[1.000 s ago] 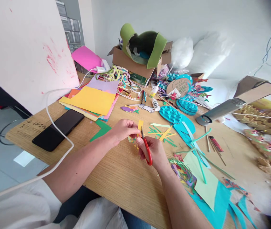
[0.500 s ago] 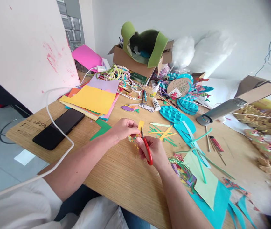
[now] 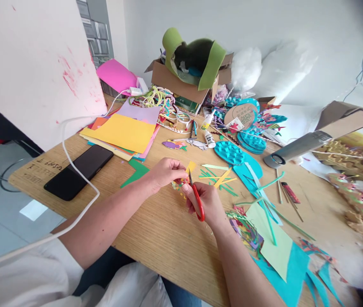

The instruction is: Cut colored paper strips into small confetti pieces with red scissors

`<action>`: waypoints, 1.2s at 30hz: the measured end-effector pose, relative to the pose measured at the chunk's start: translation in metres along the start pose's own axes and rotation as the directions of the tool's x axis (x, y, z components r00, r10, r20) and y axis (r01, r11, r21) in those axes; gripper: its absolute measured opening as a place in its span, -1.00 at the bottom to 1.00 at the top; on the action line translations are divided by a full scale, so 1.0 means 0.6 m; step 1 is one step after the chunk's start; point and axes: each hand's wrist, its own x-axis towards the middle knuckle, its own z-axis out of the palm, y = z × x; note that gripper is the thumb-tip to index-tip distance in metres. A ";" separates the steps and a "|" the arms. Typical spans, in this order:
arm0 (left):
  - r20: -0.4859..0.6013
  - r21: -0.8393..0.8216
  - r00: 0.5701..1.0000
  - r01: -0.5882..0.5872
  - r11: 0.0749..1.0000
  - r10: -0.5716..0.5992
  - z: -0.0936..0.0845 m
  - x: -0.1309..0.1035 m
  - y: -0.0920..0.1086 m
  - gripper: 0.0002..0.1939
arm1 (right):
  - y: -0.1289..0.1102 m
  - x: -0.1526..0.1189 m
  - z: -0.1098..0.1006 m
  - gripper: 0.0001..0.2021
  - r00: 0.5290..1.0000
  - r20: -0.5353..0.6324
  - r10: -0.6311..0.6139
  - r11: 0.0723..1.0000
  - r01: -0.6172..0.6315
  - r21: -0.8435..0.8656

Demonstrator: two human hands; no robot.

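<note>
Red-handled scissors (image 3: 198, 201) are gripped in my right hand (image 3: 206, 200), their blades pointing up and away from me. Between the fingertips of my left hand (image 3: 171, 172) is a small yellow paper strip (image 3: 191, 166), its upper part showing just beside the blade tips. Under both hands lies a scatter of tiny coloured paper bits (image 3: 177, 186), partly covered by my fingers. Thin green and yellow paper strips (image 3: 221, 179) lie crossed on the table just to the right. A green paper piece (image 3: 136, 172) sits behind my left wrist.
A black phone (image 3: 78, 172) lies at the left, crossed by a white cable (image 3: 67, 149). Behind it is a stack of coloured paper (image 3: 127, 132). Glue bottles (image 3: 209, 139) stand further back. Pale green paper (image 3: 277, 243) and a metallic tube (image 3: 296, 149) are on the right.
The yellow strip in my left fingers has tilted slightly to the right. Both hands stay in nearly the same place.
</note>
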 end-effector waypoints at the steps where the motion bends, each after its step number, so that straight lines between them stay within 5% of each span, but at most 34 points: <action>1: 0.006 -0.001 1.000 0.006 1.000 -0.006 0.000 0.000 0.000 -0.89 | 0.000 0.000 0.000 -0.46 1.000 -0.003 0.002 1.000 -0.002 0.003; 36: 0.028 -0.022 0.998 0.049 0.999 -0.049 -0.005 0.001 0.002 -0.91 | 0.001 0.000 -0.001 -0.49 1.000 -0.006 -0.028 1.000 0.027 -0.013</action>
